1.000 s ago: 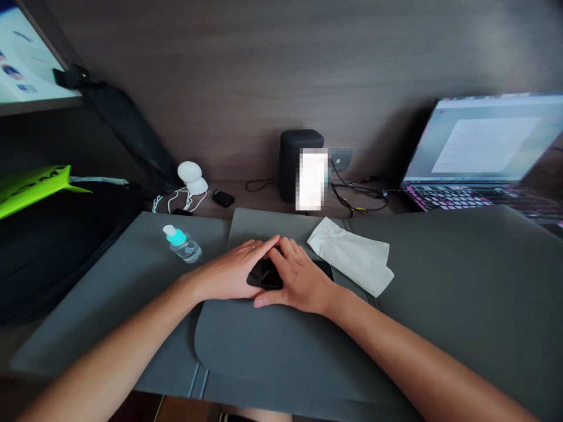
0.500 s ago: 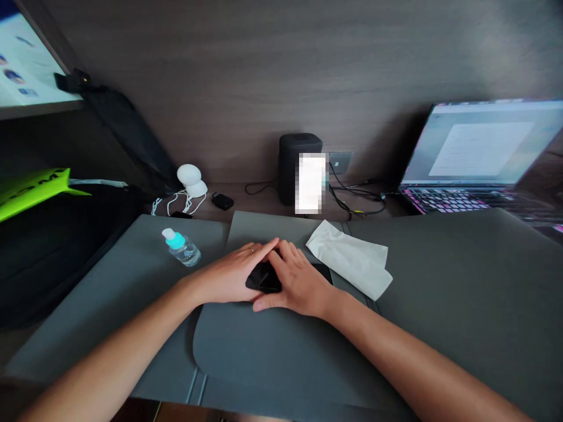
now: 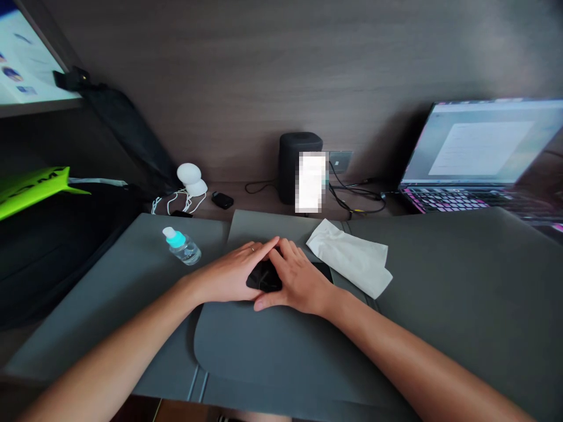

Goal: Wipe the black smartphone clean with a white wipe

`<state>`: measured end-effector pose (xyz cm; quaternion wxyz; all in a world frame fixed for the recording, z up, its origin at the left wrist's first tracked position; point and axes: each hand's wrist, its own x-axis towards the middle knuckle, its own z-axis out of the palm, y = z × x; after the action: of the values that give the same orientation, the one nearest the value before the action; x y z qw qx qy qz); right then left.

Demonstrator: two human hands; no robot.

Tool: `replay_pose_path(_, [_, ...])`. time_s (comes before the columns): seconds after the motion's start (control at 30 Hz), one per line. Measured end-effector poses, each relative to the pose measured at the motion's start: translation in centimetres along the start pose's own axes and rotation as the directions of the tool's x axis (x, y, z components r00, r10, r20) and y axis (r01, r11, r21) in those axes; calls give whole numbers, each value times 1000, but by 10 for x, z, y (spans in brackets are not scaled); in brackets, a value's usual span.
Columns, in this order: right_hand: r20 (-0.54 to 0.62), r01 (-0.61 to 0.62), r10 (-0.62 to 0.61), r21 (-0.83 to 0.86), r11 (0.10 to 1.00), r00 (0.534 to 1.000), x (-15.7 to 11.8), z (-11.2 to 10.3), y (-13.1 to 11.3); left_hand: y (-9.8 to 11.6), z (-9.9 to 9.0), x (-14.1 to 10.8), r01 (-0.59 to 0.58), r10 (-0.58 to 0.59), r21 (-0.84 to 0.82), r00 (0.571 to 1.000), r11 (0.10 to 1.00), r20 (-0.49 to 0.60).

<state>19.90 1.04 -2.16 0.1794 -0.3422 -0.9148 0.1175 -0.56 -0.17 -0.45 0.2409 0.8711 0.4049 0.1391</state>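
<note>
A glossy black smartphone (image 3: pixel 265 278) lies flat on the grey desk mat; most of it is covered by my hands. My left hand (image 3: pixel 233 271) is over its left end, fingers along the far side and the near side of the hand by the lower edge. Across the middle rests my right hand (image 3: pixel 301 278), its thumb at the near edge and its fingers bent toward the far edge. The fingertips of both hands meet at the far side. To the right, the phone's dark corner (image 3: pixel 324 271) shows beside a white cloth (image 3: pixel 352 258).
A clear bottle with a turquoise collar (image 3: pixel 185 249) stands at left. Along the wall are a white rounded device (image 3: pixel 190 179), a small black fob (image 3: pixel 222 200), a black speaker (image 3: pixel 290 167) and cables. An open laptop (image 3: pixel 475 152) is at right, a black bag (image 3: pixel 65 258) at left.
</note>
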Motion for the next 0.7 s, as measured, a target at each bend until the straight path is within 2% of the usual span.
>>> replay_pose_path(0.23, [-4, 1, -1, 12, 1000, 1000, 0, 0, 0, 3, -1, -1, 11, -11, -2, 1000, 1000, 15])
replay_pose_path(0.57, [-33, 18, -17, 35, 999, 999, -2, -2, 1, 4, -3, 1, 18, -18, 7, 1000, 1000, -19])
replay_pose_path(0.7, [-63, 54, -50, 63, 997, 997, -5, -10, 1, 1, -4, 0, 9, -9, 1, 999, 1000, -41])
